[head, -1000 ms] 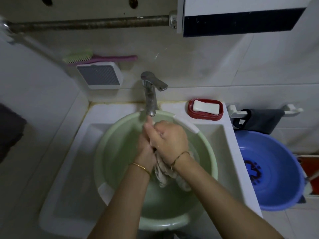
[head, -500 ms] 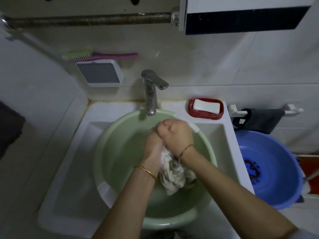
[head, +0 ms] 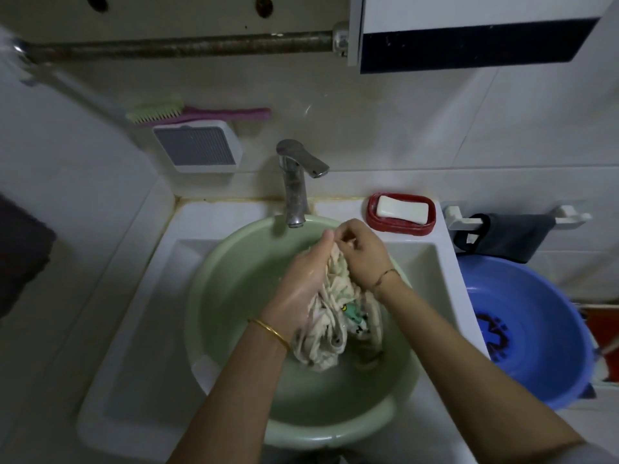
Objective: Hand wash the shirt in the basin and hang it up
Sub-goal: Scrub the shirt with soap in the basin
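Head view looks down on two bare hands working over a pale green round plastic basin [head: 214, 296] that sits inside a white rectangular sink [head: 134, 329]. The left hand [head: 298, 289], wet and shiny, curls its fingers round the upper part of a cream, bunched-up wet shirt with a small green print [head: 331, 329]. The right hand [head: 361, 252] sits just beside it, touching it at the fingertips, and its curled fingers clamp the same top bunch of cloth from the other side. Between and below the two hands the shirt hangs in twisted folds, and its lower end reaches down into the bowl of the basin. A gold bangle [head: 268, 331] circles the left wrist and a thin bracelet [head: 382, 277] the right.

Just beyond the hands stands a metal tap [head: 294, 192], its spout over the far rim of the basin. Beyond the right hand a red soap dish [head: 398, 226] holds a white bar of soap [head: 402, 209]. Well to the right of the right hand lies a blue round basin [head: 536, 296], with a dark cloth [head: 512, 236] draped on a white rail above it. Far beyond the left hand a green-bristled, pink-handled brush [head: 201, 113] rests on a wall box.
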